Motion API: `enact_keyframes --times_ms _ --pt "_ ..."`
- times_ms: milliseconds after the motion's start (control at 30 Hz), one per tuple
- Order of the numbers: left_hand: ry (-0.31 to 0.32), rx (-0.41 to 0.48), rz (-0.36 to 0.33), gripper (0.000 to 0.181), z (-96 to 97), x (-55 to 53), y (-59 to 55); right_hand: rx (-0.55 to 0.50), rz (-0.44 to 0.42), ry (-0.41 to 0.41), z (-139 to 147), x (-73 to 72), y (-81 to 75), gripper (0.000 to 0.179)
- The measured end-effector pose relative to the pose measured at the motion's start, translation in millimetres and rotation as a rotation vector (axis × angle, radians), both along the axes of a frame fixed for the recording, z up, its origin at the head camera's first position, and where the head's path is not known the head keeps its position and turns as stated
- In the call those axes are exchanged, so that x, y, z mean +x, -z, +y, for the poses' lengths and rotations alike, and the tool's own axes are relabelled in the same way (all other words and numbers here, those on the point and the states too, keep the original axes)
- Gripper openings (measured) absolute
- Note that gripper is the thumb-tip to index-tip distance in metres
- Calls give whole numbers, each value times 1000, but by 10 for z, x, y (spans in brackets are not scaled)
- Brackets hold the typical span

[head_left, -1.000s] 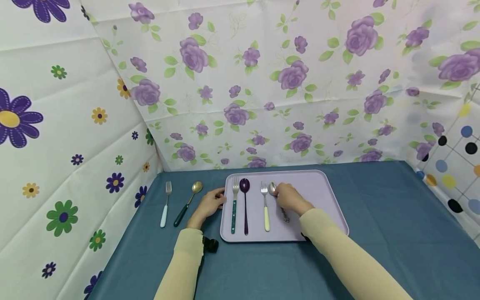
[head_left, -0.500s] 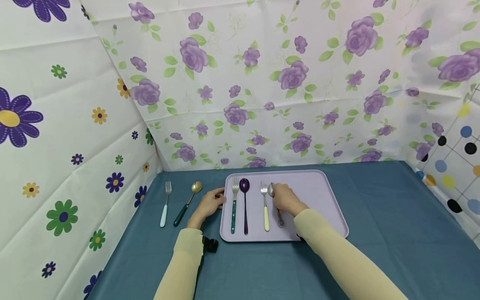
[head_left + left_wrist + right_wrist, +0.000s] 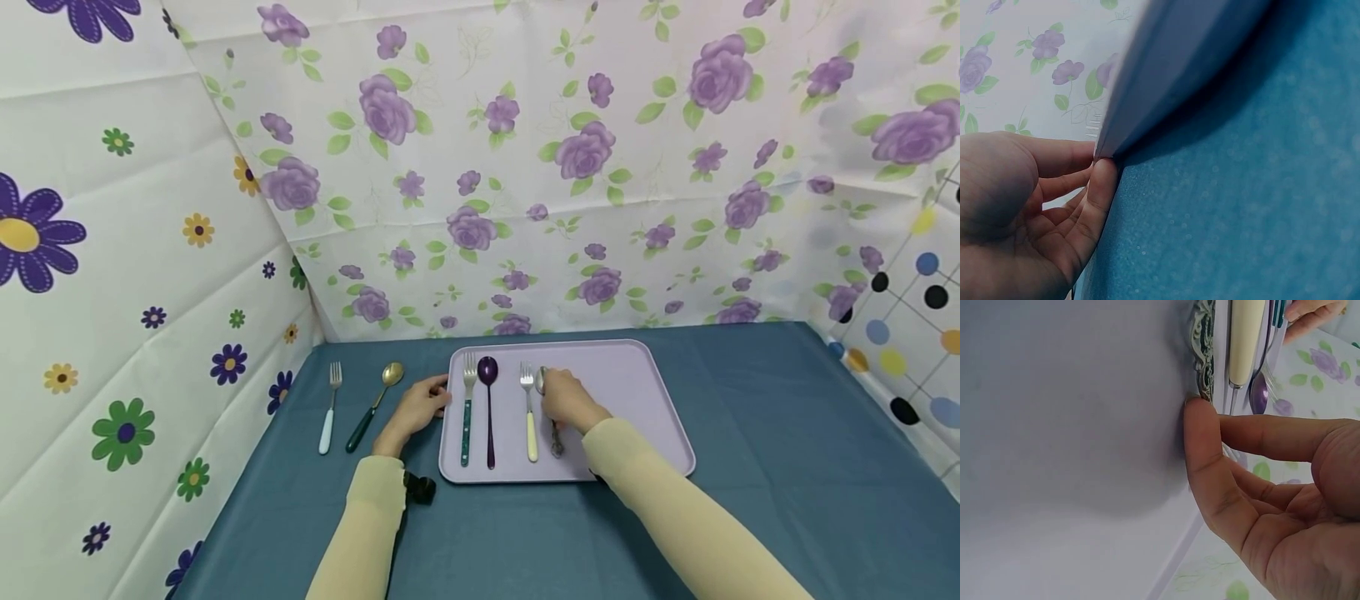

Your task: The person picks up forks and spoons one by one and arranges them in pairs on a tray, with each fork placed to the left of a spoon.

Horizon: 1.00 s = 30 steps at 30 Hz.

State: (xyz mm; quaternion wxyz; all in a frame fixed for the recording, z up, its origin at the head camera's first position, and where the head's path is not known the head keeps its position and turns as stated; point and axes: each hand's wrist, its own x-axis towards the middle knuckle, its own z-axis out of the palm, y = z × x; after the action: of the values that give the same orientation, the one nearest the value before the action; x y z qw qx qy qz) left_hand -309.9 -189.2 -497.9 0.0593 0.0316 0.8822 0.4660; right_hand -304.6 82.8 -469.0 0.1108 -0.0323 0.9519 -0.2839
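My right hand [image 3: 572, 400] pinches a silver spoon with an ornate handle [image 3: 1205, 344] between thumb and fingers. Its bowl [image 3: 541, 380] shows past the fingers in the head view; the middle of the spoon is hidden by the hand. It lies over the lilac tray [image 3: 622, 375], just right of a fork with a cream handle [image 3: 532, 437]. At the tray's left rim, my left hand [image 3: 420, 404] grips the edge, thumb above and fingers curled against the outer side in the left wrist view. Farther left on the tray are a green-handled fork [image 3: 467, 433] and a purple spoon [image 3: 491, 417].
On the blue cloth [image 3: 510, 533] left of the tray lie a fork with a pale blue handle [image 3: 327, 432] and a gold spoon with a dark green handle [image 3: 362, 430]. Flowered sheets [image 3: 480, 275] hang behind and at the left; a dotted one is at right.
My right hand has shifted slightly left with the silver spoon, whose handle has swung from slanted to nearly parallel with the cream-handled fork. The left hand stays at the tray's rim.
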Motion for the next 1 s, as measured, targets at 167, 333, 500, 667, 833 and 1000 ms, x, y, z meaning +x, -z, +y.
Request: enact_keyframes --times_ms 167,333,500,667,833,1000 --pt "-1 0 1 48 1 1 -8 20 15 -14 -12 21 -6 13" --pt "1 2 1 48 -4 -2 -6 12 11 -16 -9 30 0 13" --pt "8 6 2 48 -12 -7 4 17 11 -10 -4 31 10 14" --pt "13 6 -1 49 -18 -16 14 19 0 -4 -13 41 -4 13" --pt "13 9 2 49 -17 -16 16 20 -9 1 -23 43 -8 14" --pt "11 10 3 48 -17 -15 16 27 -13 2 -15 32 10 13"
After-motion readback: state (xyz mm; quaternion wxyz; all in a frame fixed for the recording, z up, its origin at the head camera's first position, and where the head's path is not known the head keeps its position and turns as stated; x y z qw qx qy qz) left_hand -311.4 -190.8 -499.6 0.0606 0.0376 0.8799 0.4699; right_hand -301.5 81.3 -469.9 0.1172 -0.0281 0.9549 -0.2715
